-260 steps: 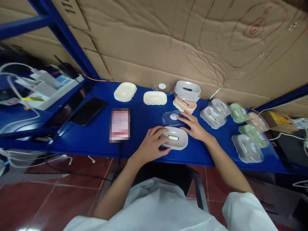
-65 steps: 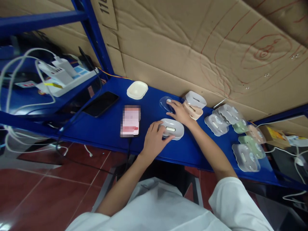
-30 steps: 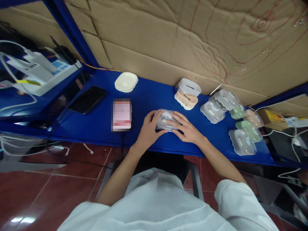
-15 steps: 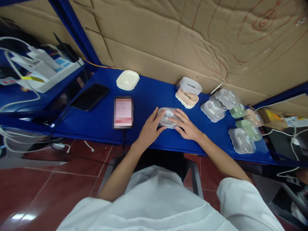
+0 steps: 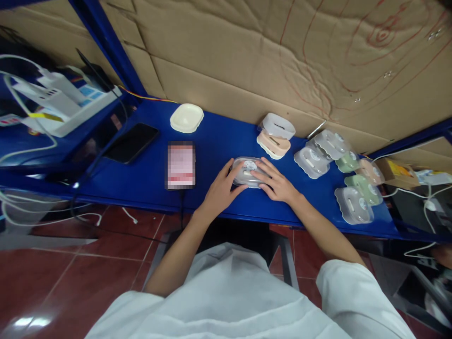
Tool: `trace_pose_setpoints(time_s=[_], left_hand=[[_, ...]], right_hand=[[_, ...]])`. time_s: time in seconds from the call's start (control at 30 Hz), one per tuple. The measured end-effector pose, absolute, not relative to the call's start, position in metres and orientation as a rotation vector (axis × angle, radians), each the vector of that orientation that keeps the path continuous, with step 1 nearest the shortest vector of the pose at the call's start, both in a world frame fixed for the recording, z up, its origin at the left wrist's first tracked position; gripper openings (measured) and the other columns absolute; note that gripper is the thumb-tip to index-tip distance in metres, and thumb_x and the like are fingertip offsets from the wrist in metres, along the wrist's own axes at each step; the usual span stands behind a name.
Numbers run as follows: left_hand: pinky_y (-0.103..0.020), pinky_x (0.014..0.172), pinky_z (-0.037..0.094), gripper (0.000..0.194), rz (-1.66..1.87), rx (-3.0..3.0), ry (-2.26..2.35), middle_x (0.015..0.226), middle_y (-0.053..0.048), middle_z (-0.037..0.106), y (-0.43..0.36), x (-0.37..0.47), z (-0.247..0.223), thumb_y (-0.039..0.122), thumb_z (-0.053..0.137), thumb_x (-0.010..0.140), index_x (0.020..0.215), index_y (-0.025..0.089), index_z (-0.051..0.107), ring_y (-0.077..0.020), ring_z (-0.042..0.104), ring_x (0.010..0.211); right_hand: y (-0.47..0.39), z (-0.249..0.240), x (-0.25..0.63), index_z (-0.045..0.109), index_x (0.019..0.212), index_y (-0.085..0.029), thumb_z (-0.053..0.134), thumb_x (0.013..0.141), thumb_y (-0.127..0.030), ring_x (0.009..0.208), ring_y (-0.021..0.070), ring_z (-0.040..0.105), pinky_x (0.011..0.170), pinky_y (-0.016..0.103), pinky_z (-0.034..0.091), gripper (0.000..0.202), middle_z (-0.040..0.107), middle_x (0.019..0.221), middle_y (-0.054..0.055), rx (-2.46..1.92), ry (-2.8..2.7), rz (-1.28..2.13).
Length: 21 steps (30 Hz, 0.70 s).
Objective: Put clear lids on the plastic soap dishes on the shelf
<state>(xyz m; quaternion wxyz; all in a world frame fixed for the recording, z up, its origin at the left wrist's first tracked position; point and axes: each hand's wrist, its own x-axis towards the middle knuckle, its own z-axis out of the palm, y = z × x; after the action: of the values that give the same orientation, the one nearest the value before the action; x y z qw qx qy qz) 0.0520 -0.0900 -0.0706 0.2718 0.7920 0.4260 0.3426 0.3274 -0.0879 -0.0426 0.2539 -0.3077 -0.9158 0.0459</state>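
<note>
A grey box with a clear lid and a round patterned label lies on the blue table near its front edge. My left hand grips its left end, thumb at the front and fingers at the back. On the right, my right hand holds the other end, with fingers spread over the lid. Behind it, a peach box sits in front of a pale box part. Several lidded boxes in grey, green and peach, among them a grey one, stand at the right.
A cream tray lies at the back left of the blue table. Nearer are a blurred-out screen device with a cable and a black phone. A white power strip is far left; a cardboard box stands far right.
Both hands stay on the box. My right hand has shifted very slightly right, and the view has moved a little.
</note>
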Motion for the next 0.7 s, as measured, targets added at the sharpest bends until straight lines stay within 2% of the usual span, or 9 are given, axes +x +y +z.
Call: trace_pose_setpoints(time_s=[0.13, 0.23, 0.37, 0.5, 0.6, 0.7], left_hand=[[-0.052, 0.126, 0.041, 0.066, 0.972, 2.118, 1.130, 0.168, -0.017, 0.042, -0.090, 0.053, -0.070, 0.057, 0.057, 0.105, 0.162, 0.026, 0.045, -0.0336, 0.045, 0.155], [-0.053, 0.127, 0.041, 0.066, 0.973, 2.125, 1.128, 0.170, -0.016, 0.039, -0.091, 0.053, -0.069, 0.057, 0.057, 0.105, 0.163, 0.029, 0.043, -0.0337, 0.043, 0.157], [-0.052, 0.128, 0.038, 0.065, 0.932, 2.151, 1.113, 0.171, -0.015, 0.037, -0.092, 0.052, -0.065, 0.053, 0.059, 0.105, 0.164, 0.030, 0.042, -0.0329, 0.041, 0.158], [-0.051, 0.128, 0.040, 0.062, 0.899, 2.184, 1.069, 0.169, -0.014, 0.041, -0.093, 0.052, -0.062, 0.049, 0.058, 0.106, 0.163, 0.030, 0.044, -0.0320, 0.042, 0.157], [-0.052, 0.127, 0.040, 0.068, 0.876, 2.190, 1.077, 0.171, -0.015, 0.038, -0.094, 0.053, -0.060, 0.050, 0.060, 0.105, 0.166, 0.031, 0.037, -0.0331, 0.041, 0.158], [-0.054, 0.127, 0.041, 0.076, 0.870, 2.166, 1.100, 0.172, -0.017, 0.037, -0.095, 0.054, -0.057, 0.053, 0.060, 0.105, 0.169, 0.029, 0.028, -0.0346, 0.040, 0.159]], right_hand=[[-0.085, -0.047, 0.332, 0.038, 0.168, -0.033, 0.052, 0.110, -0.036, 0.165, 0.0363, 0.022, 0.129, 0.066, 0.038, 0.059, 0.029, 0.177, 0.003, -0.849, -2.518, 0.036], [-0.087, -0.051, 0.335, 0.043, 0.166, -0.031, 0.054, 0.109, -0.038, 0.164, 0.0360, 0.026, 0.129, 0.063, 0.040, 0.058, 0.032, 0.176, 0.005, -0.903, -2.518, -0.005], [-0.092, -0.052, 0.340, 0.042, 0.166, -0.033, 0.063, 0.106, -0.039, 0.162, 0.0349, 0.032, 0.128, 0.059, 0.043, 0.064, 0.036, 0.175, 0.006, -0.942, -2.560, -0.026], [-0.099, -0.050, 0.340, 0.036, 0.168, -0.038, 0.070, 0.102, -0.040, 0.164, 0.0365, 0.025, 0.130, 0.064, 0.037, 0.074, 0.029, 0.178, 0.004, -0.967, -2.486, 0.035], [-0.108, -0.046, 0.336, 0.039, 0.166, -0.041, 0.071, 0.101, -0.039, 0.165, 0.0363, 0.025, 0.129, 0.065, 0.039, 0.072, 0.030, 0.177, 0.003, -1.034, -2.390, 0.075], [-0.128, -0.039, 0.336, 0.047, 0.162, -0.041, 0.073, 0.100, -0.039, 0.161, 0.0367, 0.035, 0.127, 0.064, 0.043, 0.068, 0.040, 0.173, 0.003, -1.126, -2.331, 0.054]])
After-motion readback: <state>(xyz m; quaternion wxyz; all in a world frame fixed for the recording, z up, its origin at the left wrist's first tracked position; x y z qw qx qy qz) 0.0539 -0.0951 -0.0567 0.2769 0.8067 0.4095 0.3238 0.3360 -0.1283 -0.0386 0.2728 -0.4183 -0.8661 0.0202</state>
